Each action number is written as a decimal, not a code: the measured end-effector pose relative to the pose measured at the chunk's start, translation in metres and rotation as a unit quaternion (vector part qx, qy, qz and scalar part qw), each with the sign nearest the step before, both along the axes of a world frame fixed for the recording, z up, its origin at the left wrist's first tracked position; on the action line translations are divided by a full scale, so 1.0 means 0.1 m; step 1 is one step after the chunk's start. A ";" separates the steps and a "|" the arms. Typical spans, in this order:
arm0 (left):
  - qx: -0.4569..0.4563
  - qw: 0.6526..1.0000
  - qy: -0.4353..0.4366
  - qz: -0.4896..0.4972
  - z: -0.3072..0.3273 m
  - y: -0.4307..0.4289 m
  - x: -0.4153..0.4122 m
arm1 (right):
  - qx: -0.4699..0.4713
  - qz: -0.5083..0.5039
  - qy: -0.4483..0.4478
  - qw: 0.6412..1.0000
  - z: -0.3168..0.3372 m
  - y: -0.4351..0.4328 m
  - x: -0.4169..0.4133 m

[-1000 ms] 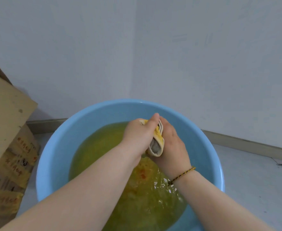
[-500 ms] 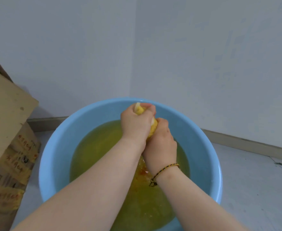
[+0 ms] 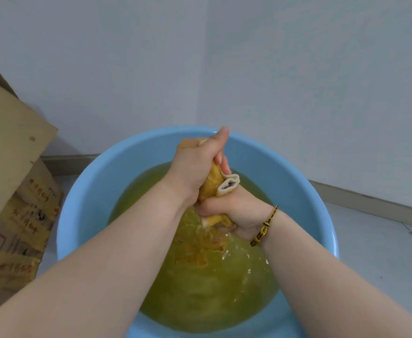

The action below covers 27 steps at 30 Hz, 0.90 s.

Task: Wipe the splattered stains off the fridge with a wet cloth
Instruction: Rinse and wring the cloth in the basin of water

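My left hand (image 3: pixel 195 167) fists the upper end of the yellow cloth (image 3: pixel 212 180); my right hand (image 3: pixel 239 213) clamps the lower end. The cloth is a wet twisted rope with a pale folded hem showing between the fists, held over the round, smooth blue plastic basin (image 3: pixel 297 167) of murky yellow-green water (image 3: pixel 200 301). Printed cardboard box (image 3: pixel 10 132) at left.

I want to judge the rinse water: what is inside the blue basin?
Cloudy yellow-green water lies in the blue basin, with orange bits floating near the middle. The left hand and right hand grip a yellow cloth above it. The water hides the basin's bottom.
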<state>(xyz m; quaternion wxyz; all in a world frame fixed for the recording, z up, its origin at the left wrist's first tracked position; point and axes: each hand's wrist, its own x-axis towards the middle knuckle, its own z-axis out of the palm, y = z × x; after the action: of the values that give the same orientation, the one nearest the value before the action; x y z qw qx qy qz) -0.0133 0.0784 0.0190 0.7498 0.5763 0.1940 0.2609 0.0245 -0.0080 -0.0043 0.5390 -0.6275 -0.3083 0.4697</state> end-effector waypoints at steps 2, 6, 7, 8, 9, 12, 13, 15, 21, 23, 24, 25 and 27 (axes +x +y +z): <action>-0.043 0.997 0.018 -0.057 -0.04 0.02 -0.04 | -0.045 0.016 -0.062 0.997 0.00 -0.03 0.03; -0.191 0.972 -0.023 -0.135 0.06 0.08 -0.11 | -0.107 0.048 -0.461 0.880 0.11 -0.11 0.14; -0.207 0.968 -0.022 -0.140 0.08 0.11 -0.14 | -0.139 0.051 -0.578 0.803 0.14 -0.15 0.18; -0.183 0.969 0.004 -0.165 0.08 0.13 -0.17 | -0.155 0.027 -0.677 0.719 0.18 -0.19 0.22; -0.138 0.965 0.054 -0.214 0.08 0.14 -0.19 | -0.133 0.000 -0.748 0.650 0.18 -0.22 0.28; -0.011 0.889 0.215 -0.405 -0.02 0.11 -0.26 | 0.087 -0.009 -0.832 0.548 0.07 -0.24 0.38; -0.009 0.873 0.242 -0.425 -0.03 0.09 -0.26 | 0.122 0.013 -0.835 0.537 0.05 -0.22 0.40; -0.009 0.863 0.268 -0.428 -0.01 0.04 -0.26 | 0.120 0.034 -0.839 0.530 0.10 -0.19 0.35; 0.305 0.832 0.375 -0.271 0.00 -0.09 -0.12 | 0.012 -0.006 -0.839 0.543 -0.01 -0.17 0.27; 0.372 0.810 0.389 -0.233 -0.03 -0.13 -0.09 | -0.016 -0.007 -0.835 0.551 -0.05 -0.15 0.29; 0.409 0.790 0.397 -0.223 -0.03 -0.15 -0.08 | -0.033 -0.004 -0.828 0.559 -0.04 -0.12 0.28; 0.450 0.767 0.403 -0.216 -0.05 -0.14 -0.06 | -0.053 0.000 -0.828 0.558 -0.01 -0.09 0.26; 0.528 0.720 0.405 -0.197 -0.07 -0.11 -0.01 | -0.148 0.039 -0.815 0.560 0.05 -0.05 0.22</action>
<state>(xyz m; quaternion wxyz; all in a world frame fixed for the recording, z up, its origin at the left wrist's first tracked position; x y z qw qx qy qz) -0.0144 0.0669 0.0123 0.2081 0.9549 0.1914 -0.0909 0.0463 -0.0133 0.0007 -0.0609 -0.8014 -0.5667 -0.1815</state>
